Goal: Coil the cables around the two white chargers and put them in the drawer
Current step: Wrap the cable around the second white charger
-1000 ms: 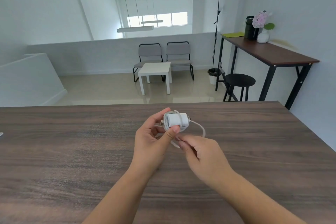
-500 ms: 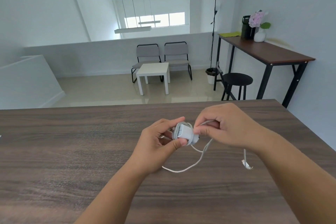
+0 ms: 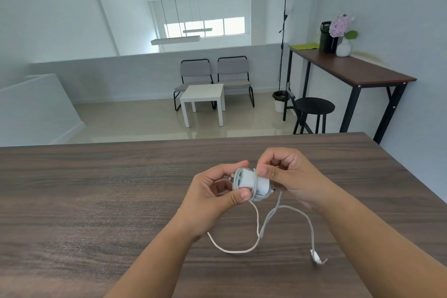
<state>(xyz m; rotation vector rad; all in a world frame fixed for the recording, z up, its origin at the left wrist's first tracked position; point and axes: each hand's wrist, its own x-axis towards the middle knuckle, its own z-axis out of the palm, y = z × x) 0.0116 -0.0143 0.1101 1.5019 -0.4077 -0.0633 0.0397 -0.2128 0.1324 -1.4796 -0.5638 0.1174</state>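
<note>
One white charger [image 3: 249, 180] is held above the dark wooden table [image 3: 96, 201], its prongs pointing left. My left hand [image 3: 217, 198] grips it between thumb and fingers. Several turns of its white cable [image 3: 263, 227] wrap the body. My right hand [image 3: 287, 174] pinches the cable at the charger's top right edge. The loose rest of the cable hangs in loops onto the table and ends in a small plug [image 3: 315, 255] lying near my right forearm. No second charger and no drawer are in view.
The table's far edge runs across the middle of the view and its right edge slants down at the right. Beyond stand a white side table [image 3: 203, 98], two grey chairs, a black stool [image 3: 314, 106] and a high table [image 3: 350, 70] with a vase.
My right hand went from below the charger up over its right side, carrying the cable around it. A long loose length with the plug has dropped onto the table.
</note>
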